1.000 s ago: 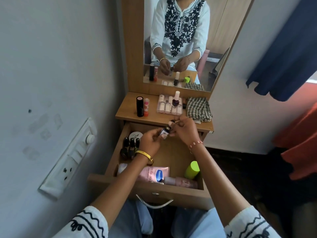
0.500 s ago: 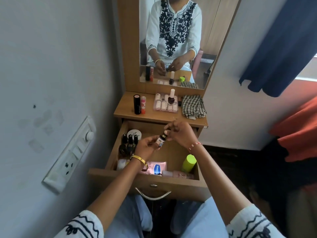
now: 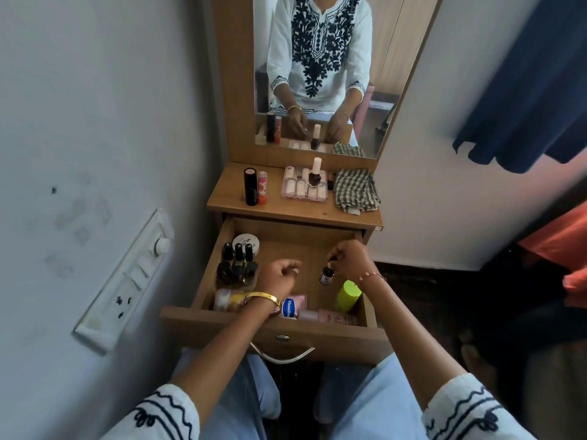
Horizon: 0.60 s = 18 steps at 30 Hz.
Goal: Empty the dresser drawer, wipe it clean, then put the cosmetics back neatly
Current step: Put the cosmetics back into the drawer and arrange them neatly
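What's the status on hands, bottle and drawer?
Right hand pinches small dark bottle by its cap, over open drawer. Left hand curled, empty. Lime-green bottle close beside drop spot.

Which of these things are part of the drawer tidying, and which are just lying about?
Part of the job: drawer, small dark bottle held by the right hand, left hand, nail polish bottles, green-capped bottle, checked cloth.

Just there: switch panel, blue curtain, mirror.

Green-and-white checked cloth (image 3: 355,189); lime-green bottle (image 3: 347,295); pink tube (image 3: 293,306).
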Available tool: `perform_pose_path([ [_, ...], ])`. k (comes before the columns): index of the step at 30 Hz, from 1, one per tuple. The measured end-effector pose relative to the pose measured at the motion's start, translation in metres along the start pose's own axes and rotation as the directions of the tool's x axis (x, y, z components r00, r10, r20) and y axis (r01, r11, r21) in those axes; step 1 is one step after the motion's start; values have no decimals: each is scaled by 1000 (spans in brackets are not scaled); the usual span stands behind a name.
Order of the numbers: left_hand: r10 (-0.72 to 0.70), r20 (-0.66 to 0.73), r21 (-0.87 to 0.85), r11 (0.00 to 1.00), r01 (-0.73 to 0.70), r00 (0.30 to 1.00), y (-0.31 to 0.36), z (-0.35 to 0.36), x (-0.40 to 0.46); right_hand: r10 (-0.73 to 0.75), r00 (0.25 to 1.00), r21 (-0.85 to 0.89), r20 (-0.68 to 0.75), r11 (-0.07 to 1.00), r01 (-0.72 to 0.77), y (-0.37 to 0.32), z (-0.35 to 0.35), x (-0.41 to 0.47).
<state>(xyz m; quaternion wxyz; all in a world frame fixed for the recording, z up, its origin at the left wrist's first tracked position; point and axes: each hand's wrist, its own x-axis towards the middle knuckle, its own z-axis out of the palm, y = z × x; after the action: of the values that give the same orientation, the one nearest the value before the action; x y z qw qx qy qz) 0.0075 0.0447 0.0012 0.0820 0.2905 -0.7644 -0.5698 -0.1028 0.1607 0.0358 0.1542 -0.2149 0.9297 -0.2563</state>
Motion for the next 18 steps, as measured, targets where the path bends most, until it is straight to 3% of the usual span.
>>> perform_pose_path([
  [5,-29,7,37,999,29,1000,2,8,7,26,998,-222,63,975,-11,1,5,-3],
  [18,-41,20,51,998,40,999,-10,5,11,36,959,-341,280,938,64,-10,13,-7],
])
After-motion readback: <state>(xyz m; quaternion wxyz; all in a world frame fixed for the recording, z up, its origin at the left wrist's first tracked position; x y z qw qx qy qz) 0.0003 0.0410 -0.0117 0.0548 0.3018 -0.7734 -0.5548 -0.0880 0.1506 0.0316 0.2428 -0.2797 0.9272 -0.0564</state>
